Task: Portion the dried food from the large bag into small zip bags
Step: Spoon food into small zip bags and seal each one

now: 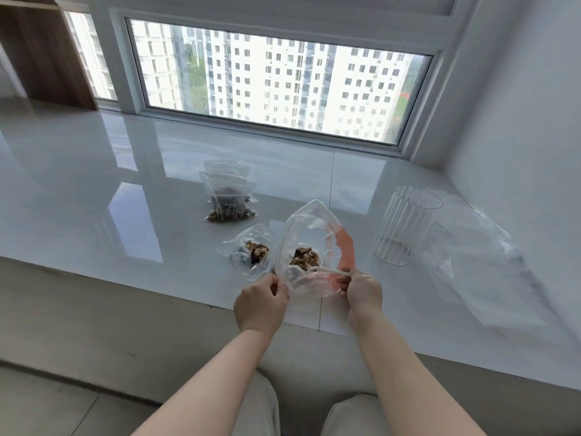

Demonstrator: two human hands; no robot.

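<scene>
Surface: glossy white window ledge (pixel 157 171), running under a wide window (pixel 276 80) that looks out on tall apartment blocks; wooden shelf unit (pixel 47 51) at far left.
Viewpoint: person seated at the ledge edge, both bare forearms reaching forward, knees in pale trousers at bottom of view.
Large bag (pixel 314 247): clear plastic with a pink-red strip along its mouth, held up just above the ledge near its front edge, mouth gaping toward the camera; a small heap of brown dried food (pixel 304 257) lies inside at the bottom.
Left hand (pixel 262 302): fingers curled, pinching the left rim of the large bag; it appears also to touch the lower edge of the small bag, cannot tell for certain.
Right hand (pixel 363 289): fingers curled around the right rim of the large bag at the white zip strip.
Small zip bag (pixel 251 250): clear, just left of the large bag and touching it, mouth open, some dried food inside.
Filled bags (pixel 228 196): two or more clear zip bags with dark dried food, stacked flat, farther back on the ledge.
Clear ribbed cup (pixel 405 225): upright, right of the large bag, apart from it.
Plastic sheet (pixel 481 262): crumpled, clear, beside the cup near the right wall.
</scene>
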